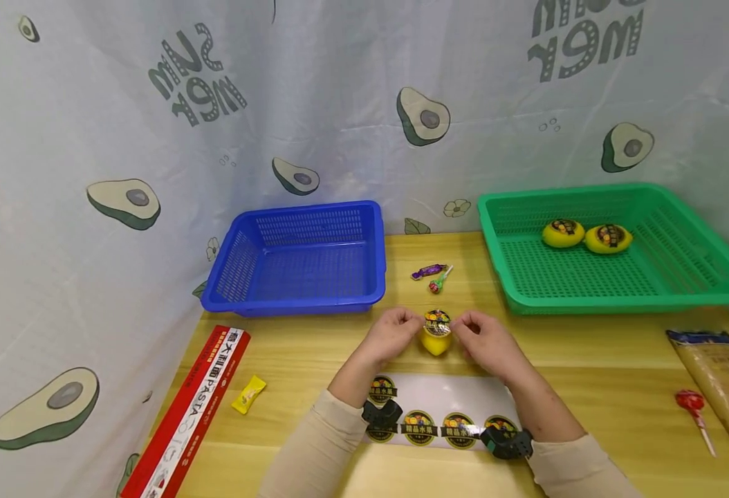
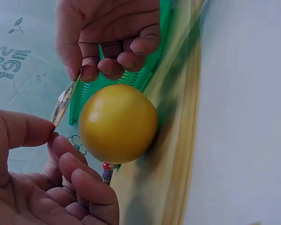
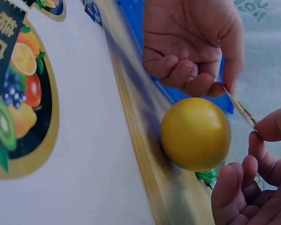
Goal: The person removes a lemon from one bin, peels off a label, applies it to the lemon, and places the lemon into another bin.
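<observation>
A yellow round fruit (image 1: 436, 343) sits on the wooden table (image 1: 315, 346) just beyond a white sticker sheet (image 1: 458, 398). Over its top hangs a round fruit-print sticker (image 1: 437, 321). My left hand (image 1: 419, 324) pinches the sticker's left edge and my right hand (image 1: 458, 325) pinches its right edge. In the left wrist view the sticker (image 2: 62, 104) shows edge-on between my left hand (image 2: 54, 129) and the other hand, above the fruit (image 2: 118, 123). The right wrist view shows my right hand (image 3: 255, 126) pinching the sticker (image 3: 241, 110) beside the fruit (image 3: 195, 133).
A blue basket (image 1: 296, 297) stands back left. A green basket (image 1: 613, 297) back right holds two stickered yellow fruits (image 1: 562, 233). A purple candy (image 1: 429, 271) and a small lollipop (image 1: 439, 280) lie between the baskets. Red pasta box (image 1: 187, 415), yellow candy (image 1: 248, 394), red lollipop (image 1: 691, 404) and pasta bag (image 1: 722, 380) lie around.
</observation>
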Demonstrator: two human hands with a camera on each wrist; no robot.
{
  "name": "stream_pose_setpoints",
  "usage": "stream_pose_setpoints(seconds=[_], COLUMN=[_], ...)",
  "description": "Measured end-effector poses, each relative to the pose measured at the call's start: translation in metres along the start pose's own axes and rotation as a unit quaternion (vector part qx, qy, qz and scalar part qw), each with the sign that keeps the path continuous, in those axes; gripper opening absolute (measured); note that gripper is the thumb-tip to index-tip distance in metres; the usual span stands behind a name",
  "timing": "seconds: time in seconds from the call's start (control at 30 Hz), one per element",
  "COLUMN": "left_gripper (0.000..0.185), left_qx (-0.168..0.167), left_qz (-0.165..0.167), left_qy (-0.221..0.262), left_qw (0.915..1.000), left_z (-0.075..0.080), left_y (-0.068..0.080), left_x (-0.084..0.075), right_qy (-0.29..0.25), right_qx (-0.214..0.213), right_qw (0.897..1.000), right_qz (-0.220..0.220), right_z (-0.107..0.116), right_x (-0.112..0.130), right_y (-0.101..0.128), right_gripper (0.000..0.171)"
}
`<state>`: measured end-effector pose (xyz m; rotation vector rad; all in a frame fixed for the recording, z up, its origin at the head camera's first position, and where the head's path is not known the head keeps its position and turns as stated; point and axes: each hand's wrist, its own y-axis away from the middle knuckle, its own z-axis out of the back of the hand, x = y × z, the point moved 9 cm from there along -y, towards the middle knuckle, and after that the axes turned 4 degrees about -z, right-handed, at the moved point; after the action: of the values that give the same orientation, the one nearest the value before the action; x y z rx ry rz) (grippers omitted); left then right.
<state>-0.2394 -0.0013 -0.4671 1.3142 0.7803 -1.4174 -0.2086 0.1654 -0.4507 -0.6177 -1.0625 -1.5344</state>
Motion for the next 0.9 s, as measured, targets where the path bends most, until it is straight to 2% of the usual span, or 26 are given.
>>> stream_pose_setpoints(seconds=[0.3, 0.6, 0.9], left_gripper=[0.023, 0.023, 0.024], left_qx=[-0.010, -0.006, 0.000], left_qz=[0.029, 0.051, 0.055], left_qy=[0.005, 0.021, 0.007], left_qw=[0.9995, 0.9985, 0.9984], left_z=[0.000, -0.001, -0.005], left_y=[-0.002, -0.003, -0.005], left_x=[0.008, 0.012, 0.015], right_qy=[-0.004, -0.014, -0.033], right_qx=[0.008, 0.015, 0.017], right_qw=[1.000, 0.999, 0.999], right_qz=[-0.023, -0.035, -0.034], right_z=[-0.007, -0.009, -0.012], right_x=[-0.007, -0.011, -0.016], right_y=[-0.003, -0.006, -0.010], right_gripper=[0.030, 0.029, 0.027])
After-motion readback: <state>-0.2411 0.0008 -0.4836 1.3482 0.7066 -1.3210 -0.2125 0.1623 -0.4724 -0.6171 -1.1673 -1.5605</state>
